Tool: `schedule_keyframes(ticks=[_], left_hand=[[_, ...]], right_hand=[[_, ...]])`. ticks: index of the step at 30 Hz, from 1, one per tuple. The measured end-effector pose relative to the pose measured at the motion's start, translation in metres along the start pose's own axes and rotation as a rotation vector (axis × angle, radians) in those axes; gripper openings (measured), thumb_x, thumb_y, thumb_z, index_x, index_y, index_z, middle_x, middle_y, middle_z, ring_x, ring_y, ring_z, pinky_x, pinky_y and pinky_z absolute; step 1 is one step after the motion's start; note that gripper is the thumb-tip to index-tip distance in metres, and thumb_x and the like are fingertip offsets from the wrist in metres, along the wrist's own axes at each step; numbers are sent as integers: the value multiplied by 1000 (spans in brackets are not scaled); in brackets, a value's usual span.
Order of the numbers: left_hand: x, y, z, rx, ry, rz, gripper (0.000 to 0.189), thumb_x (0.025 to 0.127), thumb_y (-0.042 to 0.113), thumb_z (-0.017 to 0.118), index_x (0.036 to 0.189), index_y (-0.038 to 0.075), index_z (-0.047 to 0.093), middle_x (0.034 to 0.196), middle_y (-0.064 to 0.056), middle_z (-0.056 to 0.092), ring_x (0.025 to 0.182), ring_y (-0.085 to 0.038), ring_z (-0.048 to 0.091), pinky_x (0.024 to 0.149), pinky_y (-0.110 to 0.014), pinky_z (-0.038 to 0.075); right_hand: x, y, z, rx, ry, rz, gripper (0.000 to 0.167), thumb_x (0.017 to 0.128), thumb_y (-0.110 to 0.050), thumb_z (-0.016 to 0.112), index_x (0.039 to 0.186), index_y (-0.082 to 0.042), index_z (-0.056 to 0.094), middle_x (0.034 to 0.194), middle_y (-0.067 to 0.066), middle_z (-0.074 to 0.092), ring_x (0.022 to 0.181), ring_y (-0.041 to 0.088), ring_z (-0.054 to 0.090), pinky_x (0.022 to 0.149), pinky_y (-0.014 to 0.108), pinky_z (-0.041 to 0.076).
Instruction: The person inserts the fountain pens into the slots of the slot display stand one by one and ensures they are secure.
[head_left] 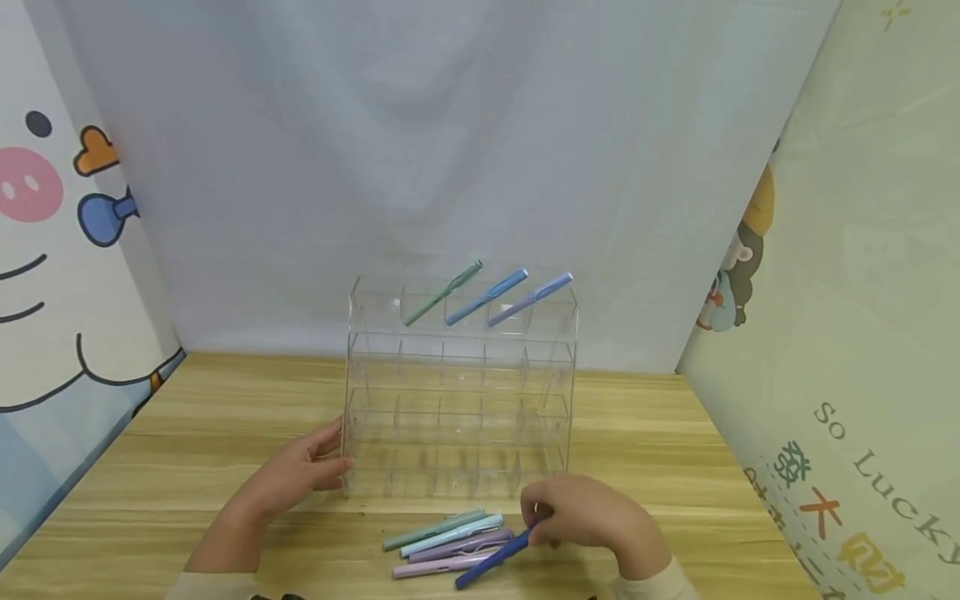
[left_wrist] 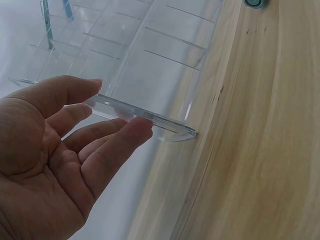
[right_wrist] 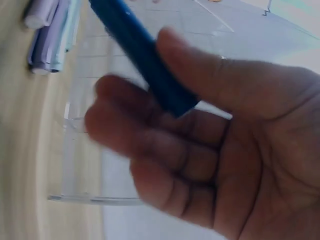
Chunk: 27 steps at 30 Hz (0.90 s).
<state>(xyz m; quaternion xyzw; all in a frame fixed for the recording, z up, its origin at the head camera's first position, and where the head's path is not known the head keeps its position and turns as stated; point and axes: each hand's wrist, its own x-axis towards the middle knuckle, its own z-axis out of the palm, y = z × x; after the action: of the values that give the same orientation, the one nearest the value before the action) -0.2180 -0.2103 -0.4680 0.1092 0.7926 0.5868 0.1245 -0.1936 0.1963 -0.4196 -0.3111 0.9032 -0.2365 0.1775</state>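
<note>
My right hand (head_left: 588,512) pinches a dark blue pen (head_left: 491,562) near one end, between thumb and fingers; the pen slants down toward the table in front. In the right wrist view the held pen (right_wrist: 132,42) lies against the thumb, above the curled fingers. On the left, my left hand (head_left: 296,471) touches the side panel of a clear acrylic pen rack (head_left: 459,408). Its fingertips rest along the panel's edge (left_wrist: 165,122) in the left wrist view. Beside the blue pen lie a green pen (head_left: 431,530), a light blue pen (head_left: 450,536), a purple pen (head_left: 457,547) and a pink pen (head_left: 431,568).
Three pens lean in the rack's top tier: a green one (head_left: 442,293), a blue one (head_left: 487,297) and a lavender one (head_left: 530,300). Divided lower tiers step down toward the front. The rack stands on a wooden table (head_left: 225,400) before a pale curtain (head_left: 450,150).
</note>
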Motion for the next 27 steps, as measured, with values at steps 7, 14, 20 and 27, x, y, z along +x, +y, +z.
schedule_keyframes(ticks=[7, 14, 20, 27], left_hand=[[0, -1, 0, 7, 2, 4, 81, 96, 30, 64, 158, 8, 16, 158, -25, 22, 134, -45, 44, 96, -39, 55], [-1, -2, -1, -13, -6, -7, 82, 96, 32, 65, 159, 13, 16, 159, -24, 21, 136, -44, 42, 95, -38, 56], [0, -4, -2, -18, -10, -4, 82, 95, 34, 66, 159, 15, 17, 159, -24, 21, 136, -44, 42, 95, -39, 56], [1, -4, -2, -10, -12, 12, 83, 94, 35, 66, 159, 15, 17, 159, -23, 22, 135, -44, 42, 95, -39, 56]], right_hand=[[-10, -1, -16, 202, 34, -90, 10, 93, -29, 68, 86, -22, 65, 79, -4, 69, 70, 5, 61, 62, 23, 52], [-10, 8, -22, 467, 205, -280, 10, 99, -14, 60, 103, -7, 64, 93, 16, 68, 81, 14, 69, 69, 39, 61], [-9, 14, -25, 589, 451, -454, 11, 98, 3, 55, 107, 5, 59, 93, 19, 69, 83, 18, 73, 64, 40, 62], [-11, 15, -28, 673, 705, -475, 14, 98, 5, 53, 110, 13, 55, 97, 4, 69, 82, 22, 73, 64, 42, 62]])
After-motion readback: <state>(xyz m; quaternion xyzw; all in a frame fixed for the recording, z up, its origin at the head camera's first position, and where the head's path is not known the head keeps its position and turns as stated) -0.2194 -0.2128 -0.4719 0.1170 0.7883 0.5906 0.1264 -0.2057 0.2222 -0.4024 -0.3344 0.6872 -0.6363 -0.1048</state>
